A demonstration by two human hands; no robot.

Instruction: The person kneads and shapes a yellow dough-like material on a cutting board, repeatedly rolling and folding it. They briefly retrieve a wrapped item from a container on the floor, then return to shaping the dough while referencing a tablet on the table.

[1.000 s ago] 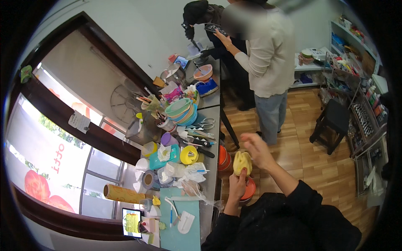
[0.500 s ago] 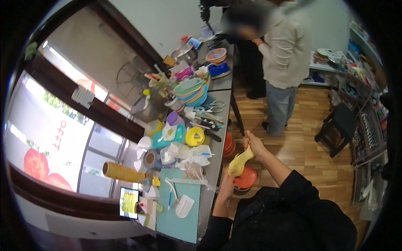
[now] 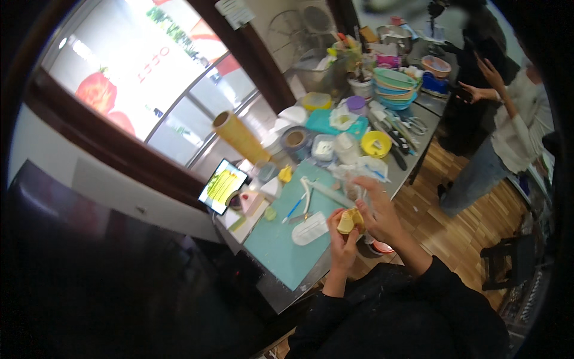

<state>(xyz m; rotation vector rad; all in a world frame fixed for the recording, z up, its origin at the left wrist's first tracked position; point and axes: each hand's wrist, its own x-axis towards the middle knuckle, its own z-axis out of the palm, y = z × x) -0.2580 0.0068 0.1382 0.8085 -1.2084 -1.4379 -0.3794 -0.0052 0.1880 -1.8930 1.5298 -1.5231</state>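
Note:
A small lump of yellow dough (image 3: pixel 348 222), soft and folded like fondant, is between my hands just off the right edge of a teal mat (image 3: pixel 287 266). My left hand (image 3: pixel 342 248) grips it from below with curled fingers. Against its right side rests my right hand (image 3: pixel 384 216), fingers stretched out and thumb close to the dough. On the mat beside my hands lie a white rounded smoother (image 3: pixel 311 228), a thin blue tool (image 3: pixel 292 208) and a pale curved strip.
Behind the mat are a lit screen (image 3: pixel 222 186), a cardboard roll (image 3: pixel 241 137), a yellow bowl (image 3: pixel 375 144), stacked bowls (image 3: pixel 394 90) and scissors (image 3: pixel 416 125). A red-lidded tub (image 3: pixel 381 247) sits below my right hand. Someone in a light top (image 3: pixel 523 134) stands at the right.
The stretched yellow dough is now bunched into a compact lump. My hands have come closer together and are beside the mat. My view has turned toward the table.

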